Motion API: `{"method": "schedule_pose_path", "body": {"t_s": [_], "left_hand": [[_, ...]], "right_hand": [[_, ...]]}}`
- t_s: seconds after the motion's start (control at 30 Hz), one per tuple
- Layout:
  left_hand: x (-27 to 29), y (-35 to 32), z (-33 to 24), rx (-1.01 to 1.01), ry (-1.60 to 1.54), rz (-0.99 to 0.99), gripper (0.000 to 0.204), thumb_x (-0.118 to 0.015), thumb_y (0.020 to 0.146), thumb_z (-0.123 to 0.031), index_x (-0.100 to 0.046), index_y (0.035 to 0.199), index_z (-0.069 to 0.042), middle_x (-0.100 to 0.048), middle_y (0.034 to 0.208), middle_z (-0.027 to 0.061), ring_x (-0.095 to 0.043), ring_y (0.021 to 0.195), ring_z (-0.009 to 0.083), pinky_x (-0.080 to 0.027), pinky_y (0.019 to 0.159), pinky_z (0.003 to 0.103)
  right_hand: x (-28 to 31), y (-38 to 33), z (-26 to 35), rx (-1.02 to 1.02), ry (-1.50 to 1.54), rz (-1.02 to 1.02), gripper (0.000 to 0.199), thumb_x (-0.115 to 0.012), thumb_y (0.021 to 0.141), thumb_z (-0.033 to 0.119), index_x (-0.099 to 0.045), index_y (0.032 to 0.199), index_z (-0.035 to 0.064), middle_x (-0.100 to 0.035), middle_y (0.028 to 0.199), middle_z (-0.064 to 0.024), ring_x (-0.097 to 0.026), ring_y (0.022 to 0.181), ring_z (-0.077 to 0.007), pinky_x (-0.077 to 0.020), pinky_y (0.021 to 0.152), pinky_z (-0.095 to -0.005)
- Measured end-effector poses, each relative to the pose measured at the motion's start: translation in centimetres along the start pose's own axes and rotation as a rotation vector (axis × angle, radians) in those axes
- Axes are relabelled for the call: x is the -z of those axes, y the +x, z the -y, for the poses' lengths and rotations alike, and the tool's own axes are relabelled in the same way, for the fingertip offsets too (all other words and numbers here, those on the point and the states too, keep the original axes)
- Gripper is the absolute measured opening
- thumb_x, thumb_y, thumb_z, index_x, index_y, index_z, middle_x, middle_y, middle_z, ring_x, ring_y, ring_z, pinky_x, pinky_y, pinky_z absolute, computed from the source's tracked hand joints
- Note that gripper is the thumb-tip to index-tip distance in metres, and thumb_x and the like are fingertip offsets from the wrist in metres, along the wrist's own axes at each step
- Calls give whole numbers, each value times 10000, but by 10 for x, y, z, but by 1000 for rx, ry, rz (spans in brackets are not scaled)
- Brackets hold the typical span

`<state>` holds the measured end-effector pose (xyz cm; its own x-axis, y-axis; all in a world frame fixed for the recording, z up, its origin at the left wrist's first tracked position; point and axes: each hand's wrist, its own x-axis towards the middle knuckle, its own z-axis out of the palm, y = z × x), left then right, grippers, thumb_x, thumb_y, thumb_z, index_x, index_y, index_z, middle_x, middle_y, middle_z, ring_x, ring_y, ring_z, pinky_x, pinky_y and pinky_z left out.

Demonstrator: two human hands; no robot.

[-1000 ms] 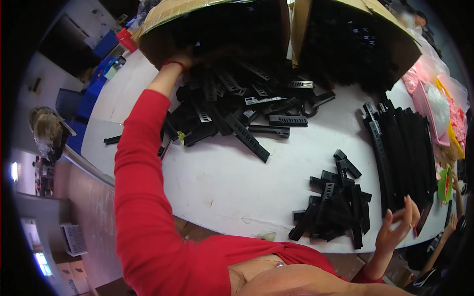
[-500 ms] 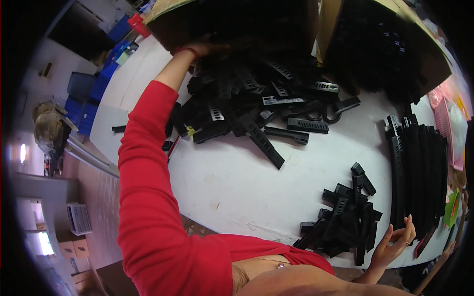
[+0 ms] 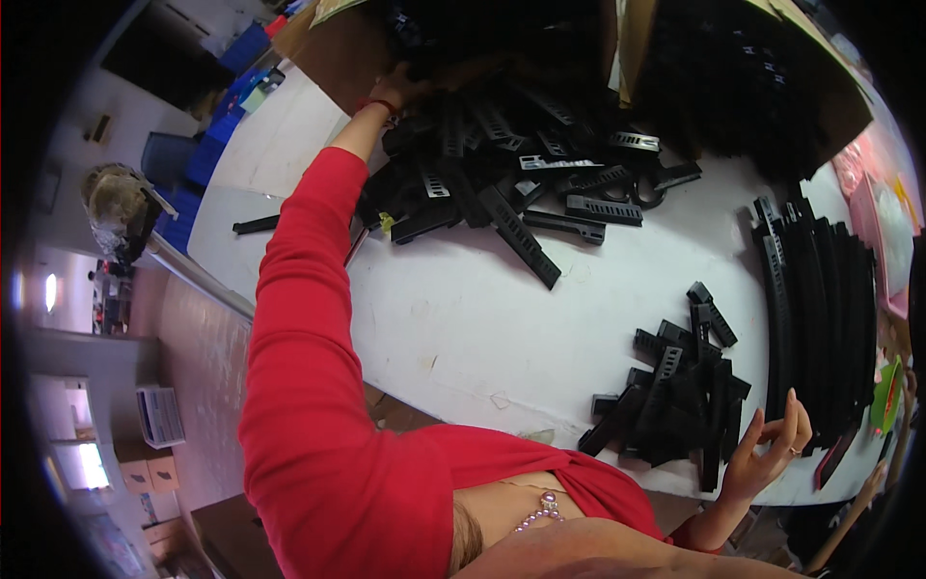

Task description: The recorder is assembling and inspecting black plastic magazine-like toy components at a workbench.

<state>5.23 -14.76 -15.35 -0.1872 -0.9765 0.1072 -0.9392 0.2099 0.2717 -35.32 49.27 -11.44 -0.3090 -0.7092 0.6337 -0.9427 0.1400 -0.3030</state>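
My left hand (image 3: 403, 89) reaches out to the far side of the table, at the mouth of a cardboard box (image 3: 342, 58). Its fingers vanish in the dark there, so what they touch cannot be made out. Next to it lies a heap of slotted black plastic strips (image 3: 521, 236), some with pale, shiny slotted faces. My right hand (image 3: 767, 454) hovers at the near right edge, fingers loosely bent and apart, holding nothing. Beside it are a smaller pile of short black slotted pieces (image 3: 666, 386) and a row of long black strips (image 3: 820, 318) lying side by side.
A second cardboard box (image 3: 839, 106) with a dark inside stands at the far right. Behind the row is a pink basket (image 3: 880, 241) holding a clear bag. Black-handled scissors (image 3: 648, 196) lie at the heap's right edge. Another person's hand (image 3: 873, 482) shows at the right edge.
The view has shifted, and the table's contents sit slightly higher in it. My left hand is still at the box, more of it now visible. My right hand keeps its pose.
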Motion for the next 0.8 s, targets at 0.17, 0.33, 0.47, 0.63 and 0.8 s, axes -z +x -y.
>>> {"method": "schedule_pose_path", "body": {"t_s": [0.17, 0.33, 0.47, 0.63, 0.8], "left_hand": [[39, -31, -4, -191, 41, 181, 771, -714, 886, -449, -463, 1489, -42, -610, 1363, 285, -636, 1215, 366, -526, 987, 466], [87, -92, -5, -341, -71, -19, 545, -672, 928, -304, -532, 1402, -73, -702, 1063, 190, -702, 924, 260, -575, 802, 333], [137, -280, -99, -561, -289, 263, 520, -643, 925, -85, -519, 1430, -75, -615, 1094, 59, -572, 893, 115, -499, 784, 256], [61, -374, -143, -735, -305, 451, 646, -725, 864, -67, -525, 1475, -134, -613, 1121, 137, -618, 964, 281, -511, 886, 335], [43, -397, -134, -621, -436, 241, 713, -821, 852, -305, -534, 1490, -170, -593, 1176, 118, -621, 978, 262, -511, 879, 343]], "right_hand": [[23, -15, 2, 38, -13, -19, 465, -666, 956, -34, -575, 1406, 42, -566, 1301, -142, -431, 676, -101, -344, 556, -232], [30, -27, 2, -10, -58, -85, 453, -679, 958, -33, -591, 1393, 56, -576, 1282, -129, -398, 651, -86, -346, 567, -227], [18, -23, 7, 67, 6, -135, 446, -700, 945, -26, -604, 1376, 39, -582, 1255, -120, -417, 647, -73, -367, 587, -220], [-17, -12, 28, 134, 148, -117, 445, -752, 890, -45, -643, 1317, 20, -604, 1239, -119, -463, 596, -44, -389, 586, -200], [-12, -19, 32, 169, 251, -138, 444, -756, 886, -44, -645, 1311, 21, -589, 1245, -132, -470, 575, -36, -391, 556, -188]]}}
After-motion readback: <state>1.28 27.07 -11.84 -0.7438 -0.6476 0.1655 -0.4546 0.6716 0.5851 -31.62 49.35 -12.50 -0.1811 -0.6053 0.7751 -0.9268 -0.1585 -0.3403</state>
